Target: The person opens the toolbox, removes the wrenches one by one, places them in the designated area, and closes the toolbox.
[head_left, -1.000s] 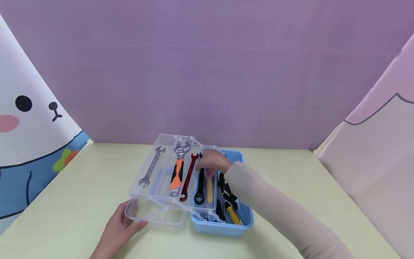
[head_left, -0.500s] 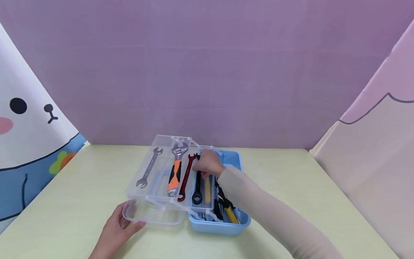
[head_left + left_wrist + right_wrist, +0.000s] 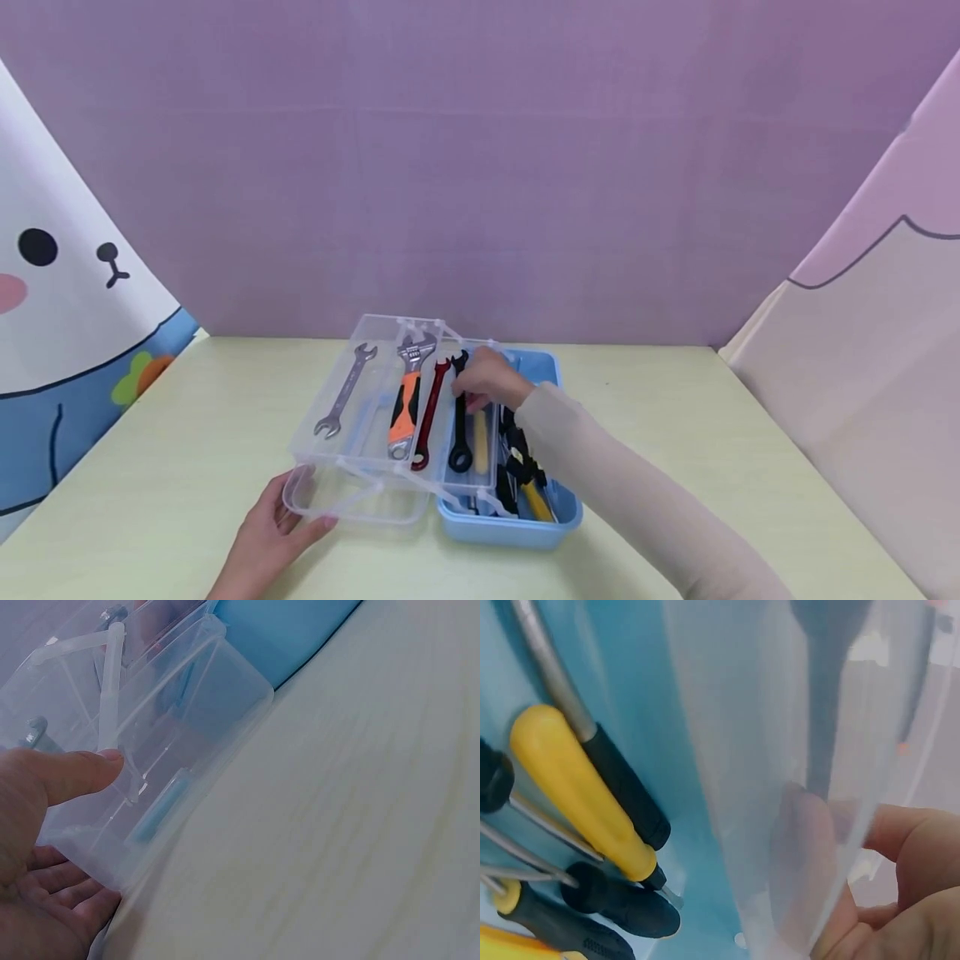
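A blue toolbox [image 3: 517, 533] stands with its clear lid and trays folded out to the left. My left hand [image 3: 262, 537] grips the corner of the clear lid [image 3: 375, 505], thumb on top and fingers at its outer side. My right hand [image 3: 491, 379] reaches into the tray nearest the box and pinches a black combination wrench [image 3: 461, 417]; the tray wall blurs this grip in the right wrist view. Beside that wrench lie a red wrench [image 3: 431, 417] and a tan handle [image 3: 481, 442]. Further left are an orange-handled adjustable wrench [image 3: 406, 408] and a silver open-ended wrench [image 3: 347, 392].
Inside the box lie several tools, among them a yellow handle [image 3: 581, 791] and black-handled tools [image 3: 619, 900]. A pale table [image 3: 675, 450] surrounds the box. Behind it rises a purple backdrop [image 3: 480, 183], with printed cloth at both sides.
My right hand has shifted slightly, and the black wrench's open end now shows more fully beside it. The left hand keeps its hold on the lid. The head view turned a little.
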Available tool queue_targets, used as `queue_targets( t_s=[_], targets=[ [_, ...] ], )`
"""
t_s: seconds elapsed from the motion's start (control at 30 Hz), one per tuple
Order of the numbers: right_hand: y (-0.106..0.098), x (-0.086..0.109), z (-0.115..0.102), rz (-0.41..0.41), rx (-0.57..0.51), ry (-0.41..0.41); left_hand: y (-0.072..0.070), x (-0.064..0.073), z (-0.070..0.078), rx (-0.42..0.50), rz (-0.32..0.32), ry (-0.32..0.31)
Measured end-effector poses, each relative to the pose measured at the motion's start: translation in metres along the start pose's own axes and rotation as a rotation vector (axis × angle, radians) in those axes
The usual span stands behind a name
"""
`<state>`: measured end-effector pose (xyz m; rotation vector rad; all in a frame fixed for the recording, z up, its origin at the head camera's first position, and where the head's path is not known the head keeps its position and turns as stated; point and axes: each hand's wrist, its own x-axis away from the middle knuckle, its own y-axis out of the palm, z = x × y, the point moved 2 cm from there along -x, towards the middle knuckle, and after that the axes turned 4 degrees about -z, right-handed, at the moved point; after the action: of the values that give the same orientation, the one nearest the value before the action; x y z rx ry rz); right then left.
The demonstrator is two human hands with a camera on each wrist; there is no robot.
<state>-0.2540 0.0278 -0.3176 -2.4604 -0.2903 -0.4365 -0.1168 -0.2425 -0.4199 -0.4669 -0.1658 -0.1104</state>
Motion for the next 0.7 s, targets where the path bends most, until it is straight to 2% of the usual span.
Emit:
queue_targets(
  t_s=[0.13, 0.27, 0.4, 0.7],
  targets=[
    [-0.003, -0.003, 0.003, -0.063, -0.088, 0.016, 0.000, 0.000, -0.001, 0.004, 0.002, -0.003],
    [-0.006, -0.006, 0.004, -0.114, -0.116, 0.023, 0.000, -0.001, -0.002, -0.002, 0.006, 0.003],
    [-0.008, -0.006, 0.005, -0.124, -0.106, 0.023, 0.000, -0.001, -0.002, -0.002, 0.012, 0.008],
    [-0.011, -0.005, 0.010, -0.172, -0.208, 0.008, 0.001, -0.001, -0.002, 0.010, 0.017, 0.005]
  ],
)
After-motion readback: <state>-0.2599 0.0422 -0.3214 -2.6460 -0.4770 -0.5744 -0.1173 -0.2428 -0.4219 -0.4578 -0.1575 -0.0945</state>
